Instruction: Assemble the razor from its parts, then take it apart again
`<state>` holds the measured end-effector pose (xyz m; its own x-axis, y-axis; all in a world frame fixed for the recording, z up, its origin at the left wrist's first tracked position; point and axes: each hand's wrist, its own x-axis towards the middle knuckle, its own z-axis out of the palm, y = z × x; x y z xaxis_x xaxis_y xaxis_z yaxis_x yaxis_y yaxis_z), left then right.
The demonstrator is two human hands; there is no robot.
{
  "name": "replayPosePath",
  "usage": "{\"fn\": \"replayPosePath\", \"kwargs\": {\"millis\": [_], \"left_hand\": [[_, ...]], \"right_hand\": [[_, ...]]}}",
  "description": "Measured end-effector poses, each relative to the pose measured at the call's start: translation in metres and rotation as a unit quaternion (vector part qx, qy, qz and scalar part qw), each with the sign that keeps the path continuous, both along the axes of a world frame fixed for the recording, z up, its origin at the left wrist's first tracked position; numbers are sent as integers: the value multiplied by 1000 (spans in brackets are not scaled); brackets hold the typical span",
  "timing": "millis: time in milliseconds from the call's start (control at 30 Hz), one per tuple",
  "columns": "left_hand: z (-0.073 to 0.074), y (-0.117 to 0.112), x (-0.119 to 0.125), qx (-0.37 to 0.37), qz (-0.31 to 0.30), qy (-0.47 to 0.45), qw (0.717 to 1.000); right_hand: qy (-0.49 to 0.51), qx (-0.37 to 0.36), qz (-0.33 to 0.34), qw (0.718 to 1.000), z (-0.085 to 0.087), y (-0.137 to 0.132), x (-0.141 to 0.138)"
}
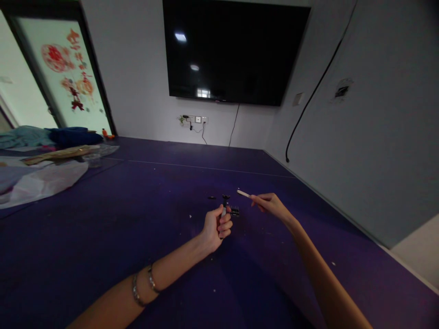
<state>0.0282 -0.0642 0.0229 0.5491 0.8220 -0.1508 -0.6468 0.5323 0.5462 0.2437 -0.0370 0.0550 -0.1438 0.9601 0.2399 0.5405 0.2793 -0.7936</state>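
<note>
My left hand (216, 226) is closed around a small upright object (224, 204) with a pale body and a dark top, held just above the purple table (137, 219). My right hand (269, 203) pinches a thin pale stick-like piece (243, 193) that points left, a little to the right of the left hand. Between and beyond the hands lie small dark parts (235, 211) and a short dark rod (211, 197) on the table. Bracelets sit on my left wrist (144, 285).
A large black screen (233, 50) hangs on the far wall above a socket with cables (195, 119). Cloths, plastic sheeting and a flat brown board (55, 154) lie at the table's far left. A grey wall (377, 137) runs along the right edge.
</note>
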Motion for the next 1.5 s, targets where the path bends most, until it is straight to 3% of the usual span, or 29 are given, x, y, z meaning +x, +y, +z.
{"fn": "replayPosePath", "kwargs": {"millis": [200,400,533,700,867,1000,1133,1300,1433,1500], "left_hand": [[-9,17,-9,173,-30,13,984],[-11,17,-10,252,-61,-6,966],[-9,16,-10,249,-64,-6,967],[-8,15,-10,254,-61,-9,965],[-8,15,-10,246,-60,-19,967],[-8,15,-9,238,-57,-26,969],[-8,13,-8,239,-58,-22,969],[-8,13,-7,236,-61,-16,970],[-9,12,-6,233,-62,-14,970],[-8,12,-6,231,-61,-16,971]], "right_hand": [[-57,57,-10,997,42,-30,-14],[-123,113,-7,986,54,-49,-30],[-163,90,43,982,57,-55,-33],[-145,108,2,984,56,-52,-30],[-151,76,33,985,53,-48,-29],[-124,110,-17,986,51,-46,-30],[-134,99,18,986,51,-47,-32],[-130,108,-5,986,51,-48,-33],[-145,90,35,985,50,-48,-33],[-128,98,20,987,50,-46,-33]]}}
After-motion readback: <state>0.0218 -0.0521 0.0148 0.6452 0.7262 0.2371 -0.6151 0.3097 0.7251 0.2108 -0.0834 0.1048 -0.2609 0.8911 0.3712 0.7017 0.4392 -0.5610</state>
